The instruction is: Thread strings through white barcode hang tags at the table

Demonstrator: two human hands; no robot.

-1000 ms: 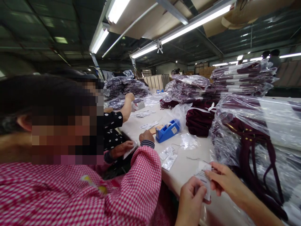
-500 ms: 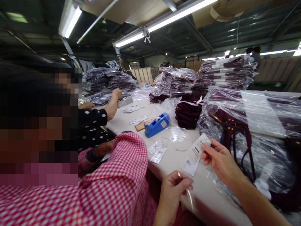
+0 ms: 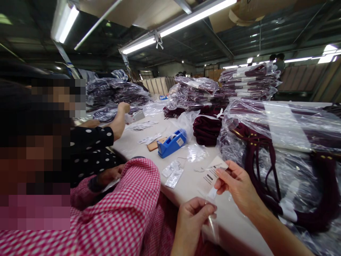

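The left hand (image 3: pixel 193 218) pinches one clear plastic sleeve (image 3: pixel 213 229) between thumb and fingers; the right hand (image 3: pixel 237 183) grips one tag (image 3: pixel 209 176) the same way. The tag is just above the sleeve, over the front edge of the desk (image 3: pixel 186 192), tilted; whether its lower end is inside the plastic, I cannot tell. It is off-white and flat, with rows of small dark print and one darker block.

Beyond the fingers, two packets (image 3: pixel 174 174) lie side by side, and one crumpled clear bag (image 3: pixel 197 153) sits near them. One blue tape dispenser (image 3: pixel 172 144) stands behind, with one tan piece (image 3: pixel 156 144) just beside it. One folded maroon bundle (image 3: pixel 207 131) is to its right. Near the right forearm is a bagged maroon garment (image 3: pixel 262 142) with straps and brass-coloured eyelets.

The desk is pale and runs away from the viewer. Three piles of bagged garments stand farther along it: left (image 3: pixel 117 92), middle (image 3: pixel 193 92) and right (image 3: pixel 249 81). Two co-workers sit at the left, one in a pink checked sleeve (image 3: pixel 133 192), one in a black dotted sleeve (image 3: pixel 92 138). Two long lights (image 3: pixel 197 19) hang nearest under a dark roof (image 3: pixel 239 33).
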